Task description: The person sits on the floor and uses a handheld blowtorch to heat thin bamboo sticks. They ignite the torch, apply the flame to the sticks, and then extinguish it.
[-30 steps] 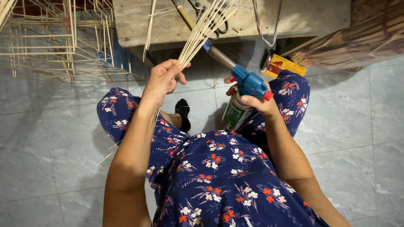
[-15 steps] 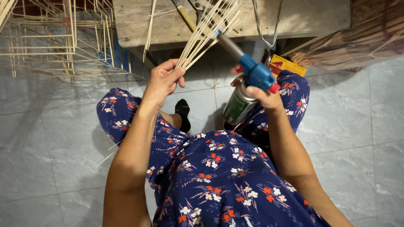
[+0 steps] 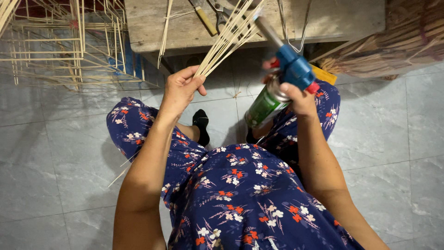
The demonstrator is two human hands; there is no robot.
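My left hand (image 3: 179, 91) grips a fanned bundle of thin bamboo sticks (image 3: 229, 38) that point up and to the right over a low wooden bench. My right hand (image 3: 301, 97) holds a gas torch: a blue head (image 3: 294, 68) with a metal nozzle on a green canister (image 3: 264, 107). The nozzle tip lies against the upper part of the sticks. I sit with a blue flowered garment over my knees.
The wooden bench (image 3: 185, 28) carries a knife, pliers and loose sticks. Stick-built frames (image 3: 60, 44) stand at the upper left. A heap of dry straw-like material (image 3: 397, 41) lies at the upper right. Grey floor tiles (image 3: 55, 162) surround me.
My right hand has raised the torch and swung its nozzle up against the sticks. My left hand has held the bundle almost still.
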